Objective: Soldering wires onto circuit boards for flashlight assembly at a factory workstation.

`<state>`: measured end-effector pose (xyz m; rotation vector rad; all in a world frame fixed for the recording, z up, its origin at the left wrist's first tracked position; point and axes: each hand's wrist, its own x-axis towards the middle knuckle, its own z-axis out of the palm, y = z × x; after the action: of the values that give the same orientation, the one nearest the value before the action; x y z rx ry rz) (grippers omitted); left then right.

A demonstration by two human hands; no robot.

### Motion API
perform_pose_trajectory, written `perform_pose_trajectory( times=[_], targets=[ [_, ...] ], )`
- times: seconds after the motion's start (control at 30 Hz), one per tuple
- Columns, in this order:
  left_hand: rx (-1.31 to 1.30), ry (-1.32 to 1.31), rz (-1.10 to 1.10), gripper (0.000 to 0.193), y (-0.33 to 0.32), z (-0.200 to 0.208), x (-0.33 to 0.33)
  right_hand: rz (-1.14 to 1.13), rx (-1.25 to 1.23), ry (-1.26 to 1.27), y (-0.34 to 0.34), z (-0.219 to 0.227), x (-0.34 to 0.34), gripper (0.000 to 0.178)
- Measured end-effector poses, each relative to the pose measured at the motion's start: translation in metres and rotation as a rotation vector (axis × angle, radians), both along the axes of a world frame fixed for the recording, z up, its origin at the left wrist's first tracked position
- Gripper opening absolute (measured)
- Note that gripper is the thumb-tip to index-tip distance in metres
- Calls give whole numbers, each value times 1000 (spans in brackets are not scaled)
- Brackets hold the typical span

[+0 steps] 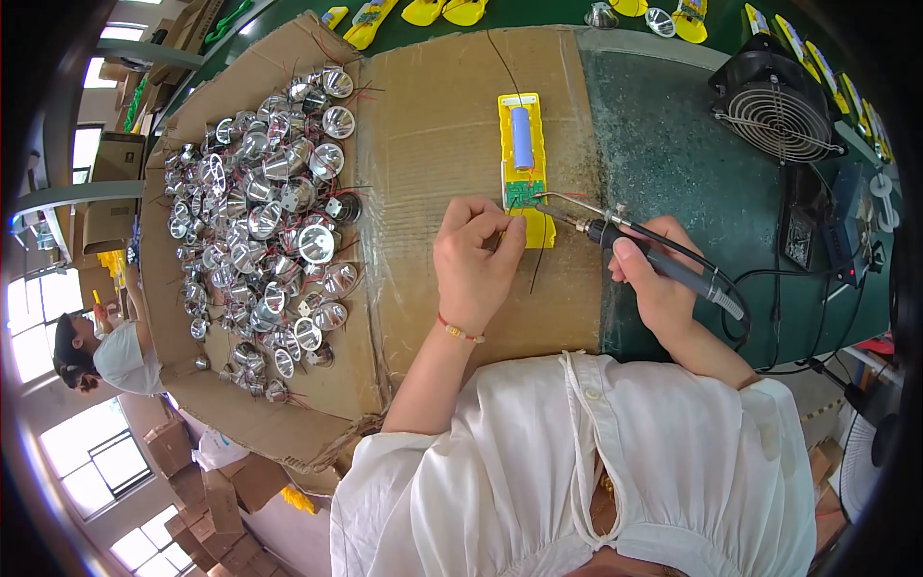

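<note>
Room over far cardboard (433, 115) between reflector heap (264, 219) and yellow casing (538, 144)

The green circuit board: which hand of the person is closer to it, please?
Left. The left hand has its fingertips just below the green circuit board; the right hand is farther off, to the board's lower right, holding a soldering iron.

No writing I can read from where I stand.
On the bench, any marking on the blue battery (521, 137), the green circuit board (525, 190) or the soldering iron's handle (678, 271) is too small to make out; the same goes for the box with the red light (846, 226) on the right, and the stacked cartons (169, 448) down on the floor are too far off and blurred.
</note>
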<state>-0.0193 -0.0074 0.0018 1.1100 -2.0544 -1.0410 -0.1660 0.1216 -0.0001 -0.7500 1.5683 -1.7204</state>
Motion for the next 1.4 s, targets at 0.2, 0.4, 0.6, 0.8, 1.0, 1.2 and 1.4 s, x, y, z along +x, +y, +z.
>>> perform_pose_trajectory(
  times=[0.2, 0.4, 0.6, 0.8, 1.0, 1.2, 1.4],
  targets=[
    [-18, 41, 11, 7, 1, -2, -1, -25, 3, -28, 3, 4, 2, 16],
    [-29, 37, 8, 7, 1, -3, -1, -81, -54, 30, 11, 9, -7, 13],
    [-50, 5, 0, 8, -1, 0, -2, -89, -21, -46, 27, 0, -19, 13],
    [227, 128, 142, 7, -5, 20, 2, -139, -5, -40, 38, -5, -33, 12],
    [78, -394, -206, 13, -43, 23, -27, -174, 20, -90, 40, -12, -46, 12],
    [-202, -220, -149, 25, -147, 17, -146, -155, 44, -125, 35, -8, -42, 12],
    [-469, -925, 4, 37, -202, 38, -185, -160, 38, -185, 39, -11, -46, 10]
  ],
)
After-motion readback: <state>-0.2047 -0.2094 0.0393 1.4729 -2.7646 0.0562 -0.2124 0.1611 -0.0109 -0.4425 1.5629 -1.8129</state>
